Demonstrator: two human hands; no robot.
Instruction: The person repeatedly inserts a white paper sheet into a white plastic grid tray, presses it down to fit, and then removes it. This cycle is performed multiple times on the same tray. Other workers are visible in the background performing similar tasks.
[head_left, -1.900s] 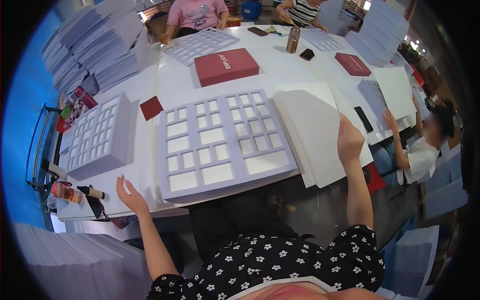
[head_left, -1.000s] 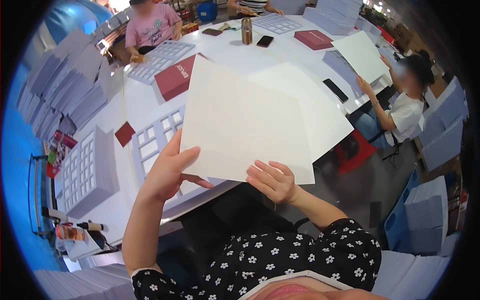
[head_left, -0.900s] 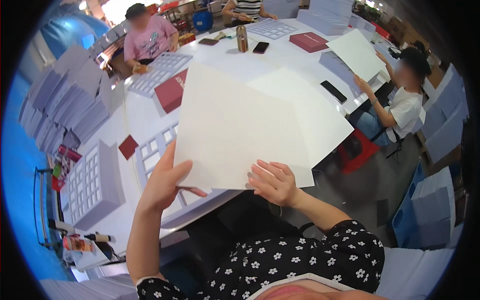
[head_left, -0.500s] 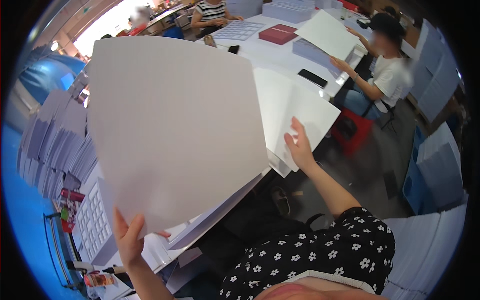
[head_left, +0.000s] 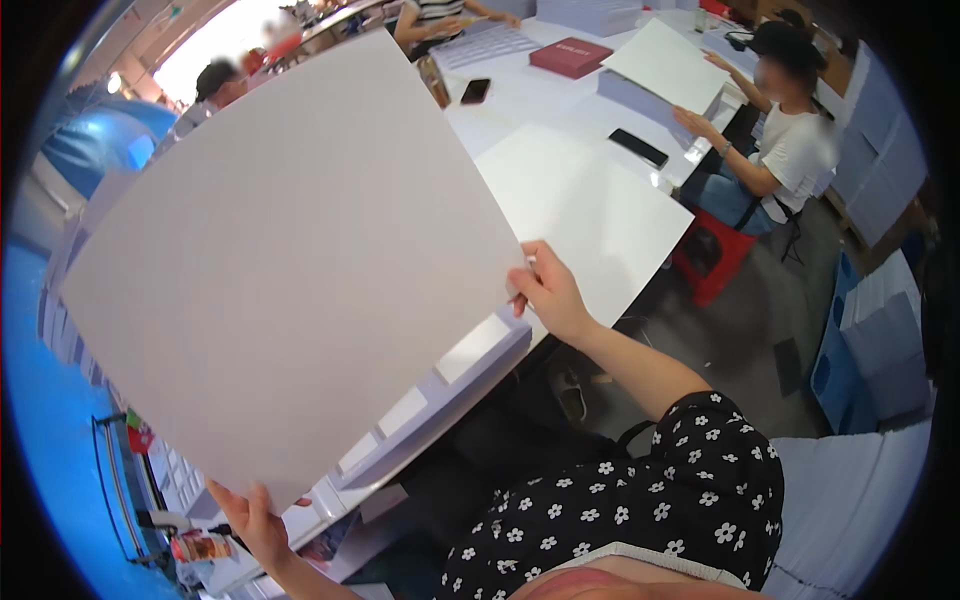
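Note:
A large white board sheet (head_left: pixel 300 260) is tilted up in front of me above the table. Its lower corner is pinched in my left hand (head_left: pixel 255 525). At the sheet's right edge, my right hand (head_left: pixel 552 292) has its thumb and fingers closed on the border. Underneath, partly covered by the sheet, a white box insert with raised divisions (head_left: pixel 425 400) lies along the near table edge. Another large white sheet (head_left: pixel 590 225) lies flat on the table, just beyond my right hand.
Two phones, one (head_left: pixel 638 147) and another (head_left: pixel 476 91), and a dark red box (head_left: pixel 570 58) lie on the white table. A co-worker (head_left: pixel 800 160) at the right handles a white sheet (head_left: pixel 668 65). A red stool (head_left: pixel 715 255) and stacked white board (head_left: pixel 850 500) stand on the right.
The held sheet has turned and shifted left and down. My right hand has moved left from open air and taken its right edge. The sheet on the table now lies flatter.

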